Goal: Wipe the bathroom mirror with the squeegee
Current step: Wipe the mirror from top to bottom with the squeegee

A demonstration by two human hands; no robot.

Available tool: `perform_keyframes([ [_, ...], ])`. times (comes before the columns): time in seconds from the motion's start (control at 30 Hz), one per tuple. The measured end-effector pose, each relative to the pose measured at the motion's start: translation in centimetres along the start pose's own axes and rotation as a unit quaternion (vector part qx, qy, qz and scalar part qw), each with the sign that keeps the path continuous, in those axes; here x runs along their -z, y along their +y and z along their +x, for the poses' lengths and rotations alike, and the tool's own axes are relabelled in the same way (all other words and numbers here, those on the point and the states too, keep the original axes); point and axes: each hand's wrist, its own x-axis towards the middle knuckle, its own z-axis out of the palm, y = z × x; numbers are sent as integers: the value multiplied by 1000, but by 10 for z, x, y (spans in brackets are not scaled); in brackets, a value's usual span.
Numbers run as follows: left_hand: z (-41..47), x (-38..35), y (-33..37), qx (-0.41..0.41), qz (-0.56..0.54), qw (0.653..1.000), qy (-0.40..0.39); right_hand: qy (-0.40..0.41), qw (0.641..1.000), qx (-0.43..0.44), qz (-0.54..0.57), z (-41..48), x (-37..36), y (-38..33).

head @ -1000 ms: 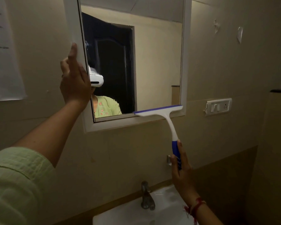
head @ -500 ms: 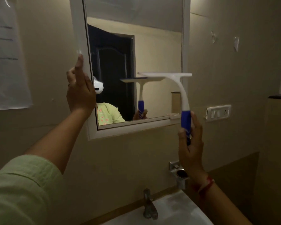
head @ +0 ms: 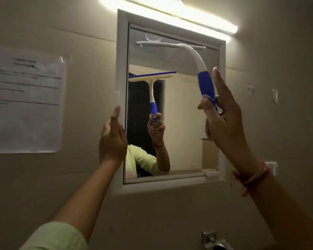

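Note:
A white-framed mirror (head: 186,112) hangs on the beige wall. The squeegee (head: 197,60) has a white neck and a blue grip; its blade lies across the top of the glass, just under the upper frame. My right hand (head: 222,123) grips the blue handle at the mirror's right side, a red thread band on the wrist. My left hand (head: 112,139) rests flat against the left edge of the frame, fingers up, holding nothing loose. The glass reflects the squeegee, a hand and a green sleeve.
A lit tube light (head: 170,13) runs above the mirror. A printed paper sheet (head: 25,100) is taped to the wall at left. A metal fitting (head: 211,239) shows at the bottom edge. A switch plate (head: 272,166) sits behind my right wrist.
My right hand has lifted the squeegee from the mirror's bottom edge up to its top. The view has tilted upward, so the light shows and the sink has dropped out of sight.

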Motion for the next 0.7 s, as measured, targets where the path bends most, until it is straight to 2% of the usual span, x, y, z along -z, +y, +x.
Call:
perform_keyframes([
  [0.13, 0, 0, 1, -7, 9, 1000, 5, 47, 999, 5, 6, 32, -22, 5],
  [0.53, -1, 1, 2, -4, -2, 1000, 15, 92, 987, -90, 92, 57, -82, 27],
  [0.7, -1, 1, 2, -5, -6, 1000, 17, 95, 984, -83, 123, 66, -97, 24],
])
